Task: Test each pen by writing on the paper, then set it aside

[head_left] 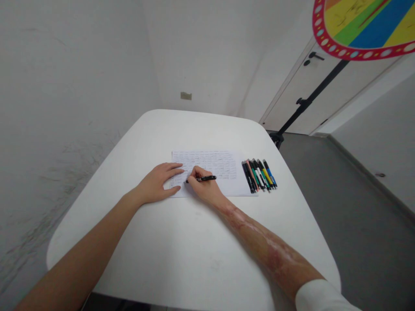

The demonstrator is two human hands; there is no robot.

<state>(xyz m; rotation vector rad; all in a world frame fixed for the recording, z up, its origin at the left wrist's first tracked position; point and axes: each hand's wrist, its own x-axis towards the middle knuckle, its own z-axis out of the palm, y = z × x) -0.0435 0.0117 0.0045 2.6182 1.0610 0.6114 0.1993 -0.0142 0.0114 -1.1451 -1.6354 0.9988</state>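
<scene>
A sheet of white paper (238,186), on what looks like a small stack, lies on the white table, its upper part filled with lines of handwriting. My right hand (202,182) is closed around a black pen (207,178), whose tip meets the paper near its left side. Flat on the left edge of the sheet rests my left hand (162,180), with fingers stretched out and thumb apart. Right of the paper, several pens (259,175) in black, pink, green, white, yellow and blue lie side by side in a row.
The white table (194,246) has rounded corners and stands near the grey-white walls. Beyond its right side, a colourful wheel (363,26) hangs on a black stand (311,97). A door (301,112) with a dark handle is behind that stand.
</scene>
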